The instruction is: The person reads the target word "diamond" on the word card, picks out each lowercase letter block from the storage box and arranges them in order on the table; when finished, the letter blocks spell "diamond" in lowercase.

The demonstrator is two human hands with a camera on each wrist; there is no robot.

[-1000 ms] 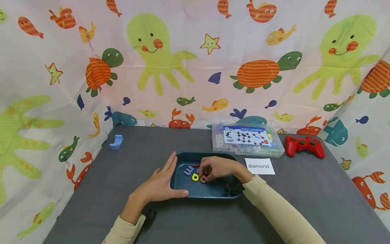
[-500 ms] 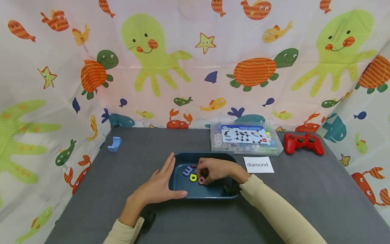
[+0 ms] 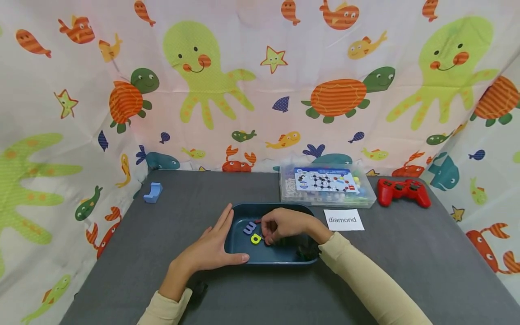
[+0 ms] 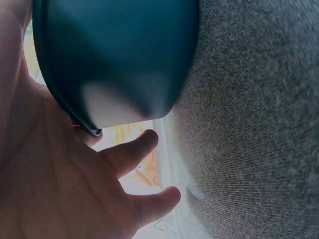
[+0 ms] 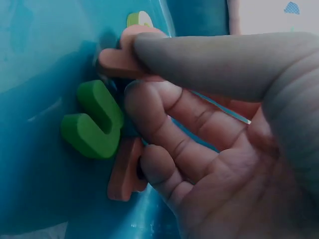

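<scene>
My right hand [image 3: 290,223] reaches into a dark blue tray [image 3: 280,263] and pinches a salmon-pink toy letter [image 5: 115,62] between thumb and fingers; its full shape is hidden. In the right wrist view a green letter [image 5: 102,127] and a reddish-brown letter [image 5: 123,174] lie close to the curled fingertips. Just left of that hand, in the head view, are a yellow ring-like letter [image 3: 255,239], a purple m-shaped letter [image 3: 249,227] and a small red piece [image 3: 258,221]. My left hand [image 3: 207,250] rests against the tray's left end, its fingers straight and its thumb along the near rim.
A white card [image 3: 343,220] reading "diamond" lies right of the tray. Behind it stands a clear plastic box [image 3: 327,199] with a printed label. A red game controller [image 3: 403,192] is at the far right, a light blue block [image 3: 153,192] at the far left.
The salmon-pink letter, visible on the tray floor under my right fingertips earlier, is now covered by them in the head view. The yellow letter has shifted slightly. My left hand stays put.
</scene>
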